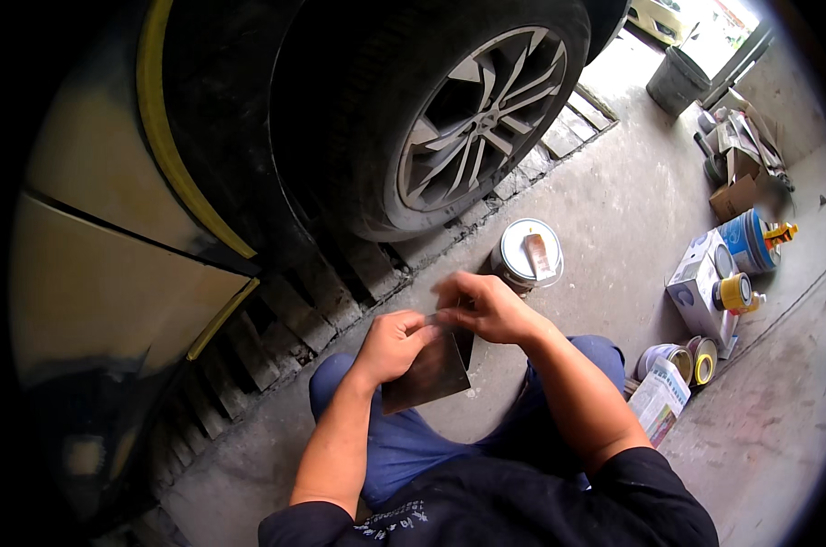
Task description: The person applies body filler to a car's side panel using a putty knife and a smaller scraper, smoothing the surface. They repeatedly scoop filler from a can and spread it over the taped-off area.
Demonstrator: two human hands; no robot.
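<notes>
A dark, thin square sheet point(424, 374), seemingly folded, hangs between my hands above my lap. My left hand point(393, 351) pinches its upper left part. My right hand point(486, 310) is closed at the top of the sheet, its fingertips blurred. Just beyond them stands a white-lidded tin point(518, 255) with a brown-stained flat piece point(536, 255) lying on the lid. A car panel point(103, 292) with yellow tape point(221, 319) along its edges rises at my left, beside a wheel point(481, 123) in front of me.
Slatted boards point(299, 314) lie under the car. Along the right stand paint tins point(659, 363), a white box point(695, 296), a blue can point(745, 239), folded newspaper point(659, 406) and piled cardboard point(736, 191). A black bucket point(679, 82) stands farther back near another car point(654, 18).
</notes>
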